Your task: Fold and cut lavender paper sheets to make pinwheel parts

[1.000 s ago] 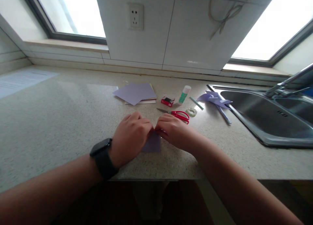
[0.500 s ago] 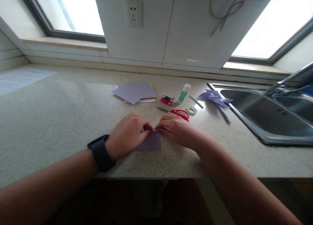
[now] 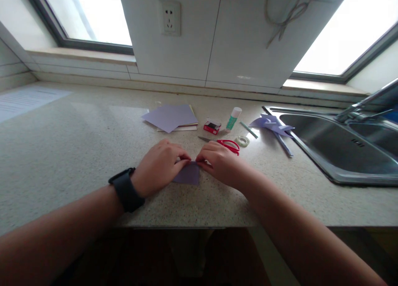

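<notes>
A small purple paper (image 3: 188, 175) lies near the counter's front edge, its far edge pinched between my fingers. My left hand (image 3: 161, 166), with a black watch on the wrist, grips that edge with thumb and fingertips and covers the paper's left part. At the paper's far right corner, my right hand (image 3: 219, 163) pinches the same edge. Red-handled scissors (image 3: 229, 146) lie just beyond my right hand, which partly hides them. Beside them is a roll of tape (image 3: 242, 141).
Beyond my hands are stacked purple sheets (image 3: 169, 117), a small red box (image 3: 212, 126), a glue stick (image 3: 233, 119) and a green strip (image 3: 249, 129). A purple pinwheel (image 3: 272, 124) touches the sink (image 3: 329, 178). Printed paper (image 3: 29, 99) lies far left.
Both hands and the small purple paper have shifted slightly away from the counter's front edge and a little left. The pinching fingertips remain at the paper's far edge.
</notes>
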